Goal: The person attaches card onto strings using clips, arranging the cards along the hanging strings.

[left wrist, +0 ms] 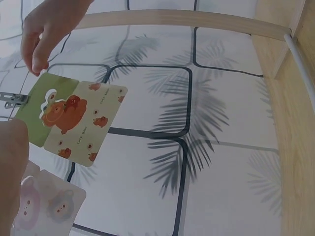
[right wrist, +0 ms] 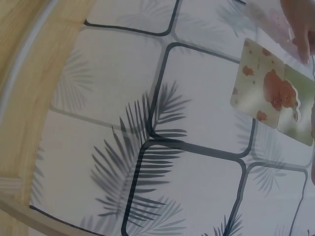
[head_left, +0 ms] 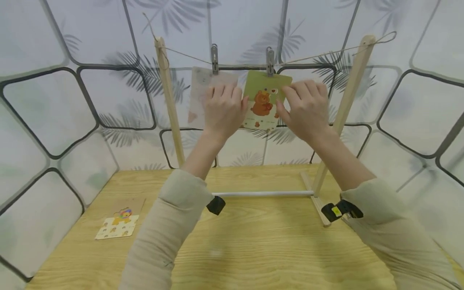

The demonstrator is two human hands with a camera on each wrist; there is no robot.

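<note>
One green card (head_left: 264,102) hangs from its clip (head_left: 270,62), long axis near upright, squarely between left hand (head_left: 224,106) and right hand (head_left: 307,106), both about equally near! Whether either grip pinches an edge, these views can't quite tell.

Bear card (head_left: 262,104) under metal clip (head_left: 270,62)

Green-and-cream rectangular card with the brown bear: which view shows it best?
Left wrist: the green-and-cream card appears large, its print clearest. Head shows it smaller, hanging from a grey metal clip. Right wrist shows it at the frame's right edge, paler and blurrier.
</note>
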